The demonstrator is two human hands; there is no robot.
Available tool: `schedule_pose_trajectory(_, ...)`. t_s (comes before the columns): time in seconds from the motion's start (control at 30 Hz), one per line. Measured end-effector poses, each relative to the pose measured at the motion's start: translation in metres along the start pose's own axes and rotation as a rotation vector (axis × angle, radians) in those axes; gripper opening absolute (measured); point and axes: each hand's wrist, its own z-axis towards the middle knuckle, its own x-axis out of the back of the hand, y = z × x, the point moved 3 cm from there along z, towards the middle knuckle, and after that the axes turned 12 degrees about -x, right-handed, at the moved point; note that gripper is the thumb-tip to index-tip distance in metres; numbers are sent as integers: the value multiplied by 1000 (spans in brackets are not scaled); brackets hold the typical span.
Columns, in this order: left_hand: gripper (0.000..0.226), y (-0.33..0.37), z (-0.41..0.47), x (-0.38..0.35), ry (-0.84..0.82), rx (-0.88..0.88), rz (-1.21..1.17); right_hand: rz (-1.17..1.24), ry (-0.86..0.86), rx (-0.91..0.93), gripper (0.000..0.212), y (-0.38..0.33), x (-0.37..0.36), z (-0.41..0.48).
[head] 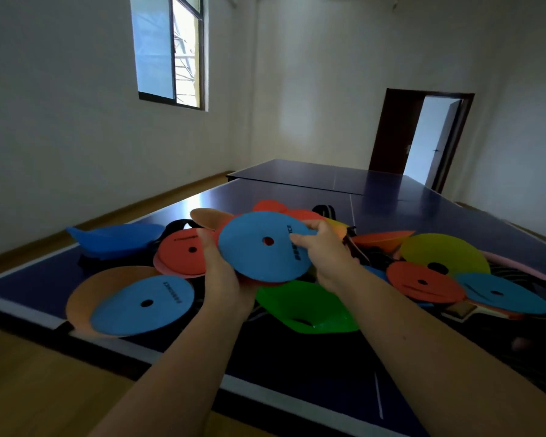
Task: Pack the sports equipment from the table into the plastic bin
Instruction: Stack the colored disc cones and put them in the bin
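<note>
Packing looks barely begun: the left hand [224, 275] cups and the right hand [327, 257] pinches, both grips closed on it, a flat round blue plastic marker disc [259, 247] above the dark blue surface [297, 187], where many coloured discs [142, 305] lie unpacked, with no bin visible.

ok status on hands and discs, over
Left hand holds blue disc from below, right hand pinches its rim. Red disc under it. Other discs spread on table; bin not in view.

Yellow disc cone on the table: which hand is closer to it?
Right. The right hand pinches the blue disc just left of the yellow disc cone; the left hand holds that disc's other side, farther left.
</note>
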Motion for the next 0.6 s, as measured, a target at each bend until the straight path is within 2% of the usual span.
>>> schedule_pose_trajectory(0.1, 45, 23, -3, 16, -64, -13, 59, -143, 19, 109, 27, -3, -25, -5)
schedule_pose_trajectory(0.2, 23, 48, -2, 36, 4, -30, 168, -276, -18, 194, 26, -4, -56, -6)
schedule_pose_trajectory(0.3, 26, 80, 2, 53, 52, -58, 193, -310, -114, 245, 34, -2, -88, -5)
schedule_pose_trajectory(0.4, 22, 115, 10, 73, 120, -165, 212, -416, -100, 292, 40, 14, -117, -1)
schedule_pose_trajectory(0.47, 24, 135, 12, 87, 189, -240, 232, -622, -124, 385, 41, 29, -137, -10)
schedule_pose_trajectory(0.5, 26, 143, 11, 95, 220, -264, 251, -754, -194, 459, 44, 38, -148, -18)
schedule_pose_trajectory(0.6, 29, 150, 8, 117, 289, -268, 267, -1267, -457, 637, 73, 64, -173, -43)
